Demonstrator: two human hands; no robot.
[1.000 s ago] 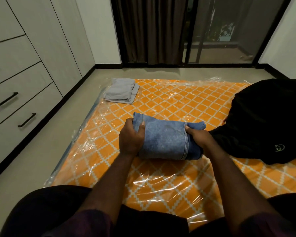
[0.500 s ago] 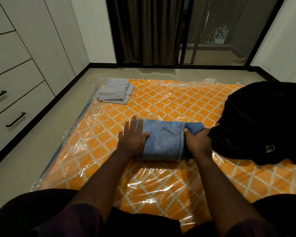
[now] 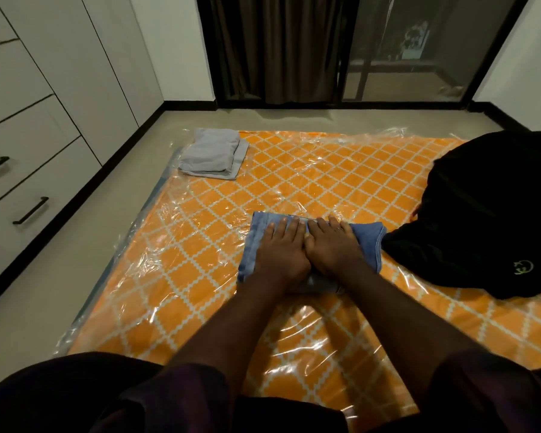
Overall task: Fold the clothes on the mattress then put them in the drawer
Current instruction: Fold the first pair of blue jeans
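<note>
A folded blue denim garment lies in the middle of the orange patterned mattress, which is wrapped in clear plastic. My left hand and my right hand lie side by side on top of it, palms down, fingers straight, pressing it flat. A folded grey garment sits at the mattress's far left corner. An unfolded black garment with a small logo spreads over the right side, touching the denim's right end.
White drawers with black bar handles line the left wall, all closed. A strip of bare floor runs between them and the mattress. A dark curtain and a glass door stand at the far end.
Both hands let go of the denim's ends and came together on top of it, now pressing flat. The view shifted slightly left to right.
</note>
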